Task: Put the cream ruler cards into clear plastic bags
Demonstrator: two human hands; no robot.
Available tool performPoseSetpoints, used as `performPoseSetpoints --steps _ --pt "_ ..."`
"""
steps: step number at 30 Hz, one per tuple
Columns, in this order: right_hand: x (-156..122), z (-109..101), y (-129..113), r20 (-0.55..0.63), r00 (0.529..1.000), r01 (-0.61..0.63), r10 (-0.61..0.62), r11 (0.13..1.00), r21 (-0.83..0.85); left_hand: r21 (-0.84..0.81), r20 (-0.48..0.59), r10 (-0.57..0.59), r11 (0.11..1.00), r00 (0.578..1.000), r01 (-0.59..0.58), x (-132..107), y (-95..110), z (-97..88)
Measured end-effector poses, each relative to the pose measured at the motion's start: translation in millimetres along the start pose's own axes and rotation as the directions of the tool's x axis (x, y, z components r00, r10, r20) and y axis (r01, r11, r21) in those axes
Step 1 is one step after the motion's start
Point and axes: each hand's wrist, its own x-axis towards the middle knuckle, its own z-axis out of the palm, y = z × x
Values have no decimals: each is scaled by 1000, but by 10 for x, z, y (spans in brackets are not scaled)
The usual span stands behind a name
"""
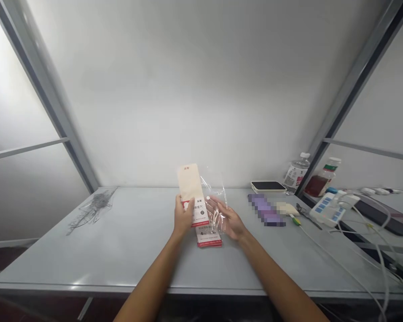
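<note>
My left hand grips a cream paper packet with a red band and printing, held upright above the table. My right hand is to its right, with its fingers on a clear plastic bag that hangs beside the packet. Below both hands, a second printed packet with a red lower edge lies on the pale grey table, partly hidden by the bag and the first packet.
Further right stand a flat black-topped device, a blurred purple object, a cream sponge-like block and a plastic bottle. Beyond them are a power strip and white cables. Dark scribbled marks cover the table's left side.
</note>
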Motion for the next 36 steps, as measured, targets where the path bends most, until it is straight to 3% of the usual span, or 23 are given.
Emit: performPoseSetpoints --steps 4,9,14,21,26,36 --pt "-4 17 14 -18 999 -32 32 999 6 -18 11 -1 1000 1000 1 -8 -13 12" --pt "-5 15 11 -76 997 29 -27 999 15 -2 82 -133 991 988 134 -54 -57 69" --pt "4 0 2 -86 994 63 -60 997 34 6 28 -126 992 992 126 -58 -36 67" --pt "13 -7 23 -58 998 25 -21 997 68 -19 101 -74 997 992 76 -59 -25 44" --pt "18 -15 17 -111 994 21 -10 995 101 -32 148 -22 999 989 27 -81 8 56" --pt "-9 -11 7 -61 998 18 -17 1000 22 -65 149 -75 994 986 85 -82 80 44"
